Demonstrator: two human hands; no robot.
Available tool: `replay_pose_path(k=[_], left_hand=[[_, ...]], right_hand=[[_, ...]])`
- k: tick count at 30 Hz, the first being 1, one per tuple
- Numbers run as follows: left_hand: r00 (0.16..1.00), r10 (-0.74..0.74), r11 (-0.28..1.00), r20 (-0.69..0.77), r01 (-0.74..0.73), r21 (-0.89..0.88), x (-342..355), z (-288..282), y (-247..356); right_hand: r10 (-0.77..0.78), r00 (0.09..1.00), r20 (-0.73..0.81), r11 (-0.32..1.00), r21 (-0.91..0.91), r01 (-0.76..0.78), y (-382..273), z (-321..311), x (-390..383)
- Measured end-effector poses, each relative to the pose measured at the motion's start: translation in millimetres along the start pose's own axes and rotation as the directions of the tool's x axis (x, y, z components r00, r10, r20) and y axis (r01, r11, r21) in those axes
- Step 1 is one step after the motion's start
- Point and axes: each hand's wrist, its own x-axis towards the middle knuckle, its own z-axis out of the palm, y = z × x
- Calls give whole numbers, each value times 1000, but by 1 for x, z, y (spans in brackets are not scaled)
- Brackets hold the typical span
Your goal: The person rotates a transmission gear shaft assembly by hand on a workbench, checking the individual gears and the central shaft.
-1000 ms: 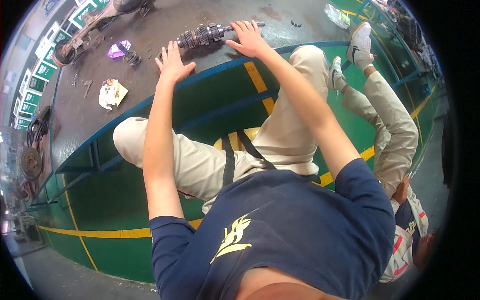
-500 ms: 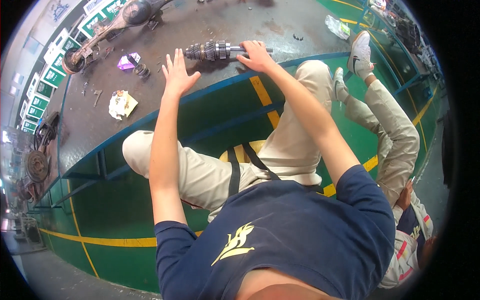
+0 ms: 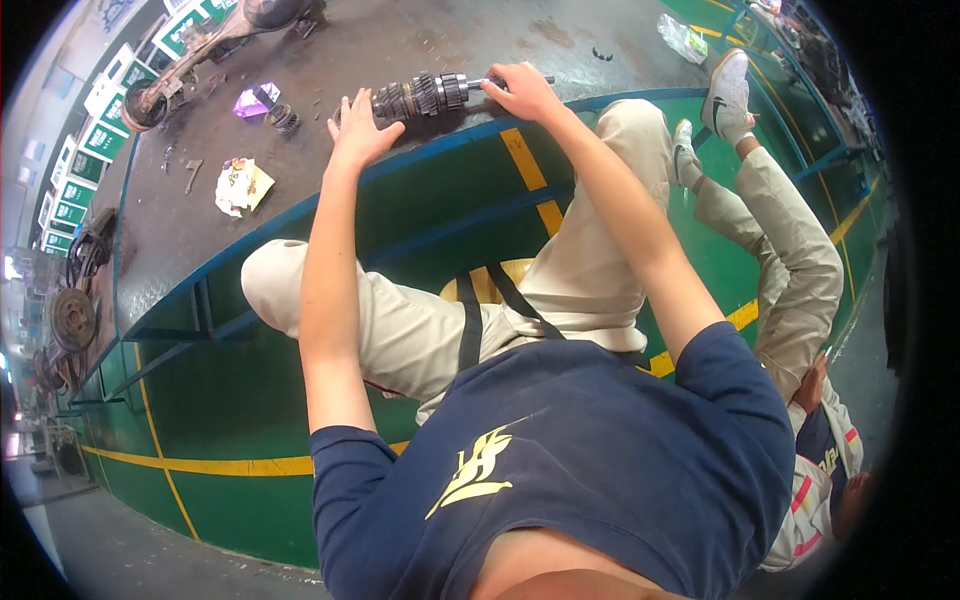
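Note:
A steel gear shaft (image 3: 425, 97) with several toothed gears lies on its side on the dark metal workbench (image 3: 420, 45). My right hand (image 3: 520, 90) is closed around the thin end of the shaft at its right. My left hand (image 3: 360, 130) rests flat with fingers spread on the bench, touching the shaft's left end. Both my forearms reach up from my dark blue shirt, over my beige trousers.
A crumpled rag on yellow paper (image 3: 238, 185), a purple packet (image 3: 255, 100), a small gear (image 3: 283, 118) and a wrench (image 3: 190, 175) lie on the bench. An axle part (image 3: 200, 55) sits far left. Another person (image 3: 790, 250) sits at my right on the green floor.
The view has shifted so the bench sits lower in the picture. My hands stay on the gear shaft, the left one a little closer to its end.

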Motion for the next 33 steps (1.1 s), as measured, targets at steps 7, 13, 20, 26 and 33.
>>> replay_pose_path(k=[7,13,20,26,33], left_hand=[[1000,-5,994,16,3,109,3,15,-8],[995,10,993,-95,2,121,26,28,-20],[991,9,994,-132,6,114,29,26,-28],[999,-32,999,-5,32,20,6,3,8],[1000,-18,992,21,16,127,-14,0,0]], right_hand=[[-303,935,-184,941,-215,262,17,7,2],[-32,999,23,976,-213,37,-13,13,7],[0,996,-88,989,-145,-13,-17,23,14],[-88,990,-108,938,-344,46,20,26,2],[-98,994,53,904,-414,111,-1,15,-14]])
